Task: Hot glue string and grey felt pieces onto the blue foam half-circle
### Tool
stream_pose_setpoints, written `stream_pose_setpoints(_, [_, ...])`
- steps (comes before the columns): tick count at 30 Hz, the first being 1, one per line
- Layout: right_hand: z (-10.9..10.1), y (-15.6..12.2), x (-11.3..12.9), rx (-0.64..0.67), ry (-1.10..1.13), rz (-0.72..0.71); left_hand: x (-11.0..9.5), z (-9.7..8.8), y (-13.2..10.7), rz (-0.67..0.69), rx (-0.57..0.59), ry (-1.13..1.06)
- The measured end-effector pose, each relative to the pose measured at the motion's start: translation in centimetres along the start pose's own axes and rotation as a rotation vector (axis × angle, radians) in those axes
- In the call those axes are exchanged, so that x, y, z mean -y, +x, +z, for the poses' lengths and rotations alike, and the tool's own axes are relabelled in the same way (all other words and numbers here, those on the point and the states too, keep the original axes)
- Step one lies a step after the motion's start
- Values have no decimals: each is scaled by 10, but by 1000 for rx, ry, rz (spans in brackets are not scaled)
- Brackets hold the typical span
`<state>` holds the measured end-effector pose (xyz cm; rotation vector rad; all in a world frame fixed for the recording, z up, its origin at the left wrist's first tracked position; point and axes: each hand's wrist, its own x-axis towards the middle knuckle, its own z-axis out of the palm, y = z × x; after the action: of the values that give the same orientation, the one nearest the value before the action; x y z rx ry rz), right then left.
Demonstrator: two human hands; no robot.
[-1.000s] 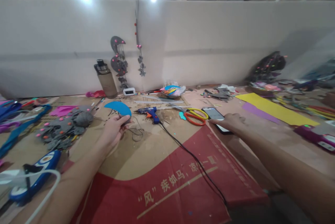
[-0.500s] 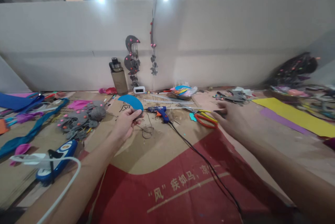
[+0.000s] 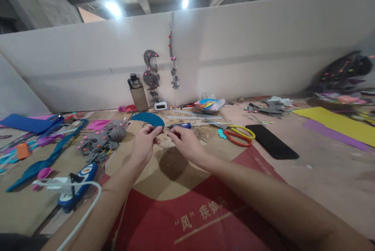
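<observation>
My left hand [image 3: 145,141] is closed, thumb and fingers pinching the lower edge of a blue crescent-shaped felt piece [image 3: 147,118]. Close beside it, my right hand [image 3: 189,144] has its thumb and fingertips pressed together. What they hold, if anything, is too small to make out. Behind the right hand lies a blue glue gun [image 3: 184,126], largely covered by it. Scissors [image 3: 240,135] with red and yellow handles rest to the right, alongside a small turquoise cutout [image 3: 222,133]. A black phone [image 3: 271,141] lies flat beyond them.
On the left are a grey felt bundle with pink dots [image 3: 101,139], a blue-and-white device [image 3: 79,188] and a white cable [image 3: 98,192]. A bottle [image 3: 138,96] and a dish of scraps [image 3: 211,105] stand along the wall. Yellow felt [image 3: 340,124] lies right.
My right hand has left the phone and come left to meet my left hand in front of the glue gun. My left hand still holds the blue felt piece, now seen tilted flatter.
</observation>
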<state>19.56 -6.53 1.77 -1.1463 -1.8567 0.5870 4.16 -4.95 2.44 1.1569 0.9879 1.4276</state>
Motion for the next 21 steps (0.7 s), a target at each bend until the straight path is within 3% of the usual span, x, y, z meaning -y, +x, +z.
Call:
stream_pose_setpoints(12, [9, -20, 5, 107, -198, -153, 5, -5, 5, -82, 5, -228])
stream_pose_setpoints(19, [9, -19, 5, 144, -203, -182, 6, -10, 8, -187, 25, -340])
stream_pose_setpoints(21, [10, -18, 5, 103, -182, -188, 6, -11, 9, -208, 47, -353])
